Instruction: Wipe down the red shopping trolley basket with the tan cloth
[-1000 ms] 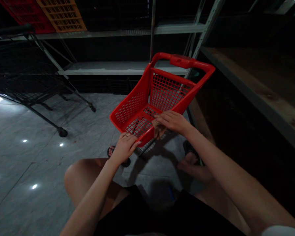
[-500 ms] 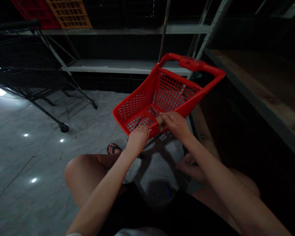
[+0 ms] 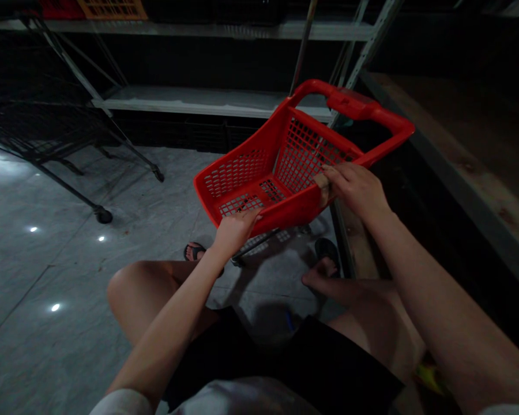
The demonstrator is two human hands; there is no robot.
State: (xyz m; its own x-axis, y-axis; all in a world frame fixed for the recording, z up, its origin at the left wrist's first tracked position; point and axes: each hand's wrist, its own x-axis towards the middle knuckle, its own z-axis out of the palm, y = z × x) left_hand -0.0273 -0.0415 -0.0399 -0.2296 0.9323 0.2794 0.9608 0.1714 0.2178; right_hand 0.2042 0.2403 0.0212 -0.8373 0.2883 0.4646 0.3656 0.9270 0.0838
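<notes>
A red plastic shopping cart with latticed walls stands in front of my knees, its handle toward the far right. My left hand grips the near rim at the cart's front end, fingers over the edge. Farther along the same rim, close to the handle end, my right hand presses a folded brown cloth around the edge. Its fingertips reach over to the inner side of the wall. Most of the cloth is hidden under the fingers.
A dark wire trolley on casters stands at left. Behind the cart runs a white metal shelf, with an orange crate above. A wooden-topped ledge borders the right side. A small blue object lies on the floor between my legs.
My right hand has slid the cloth along the near rim, rightward and away from me toward the handle end. My left hand stays on the rim. The view has shifted slightly.
</notes>
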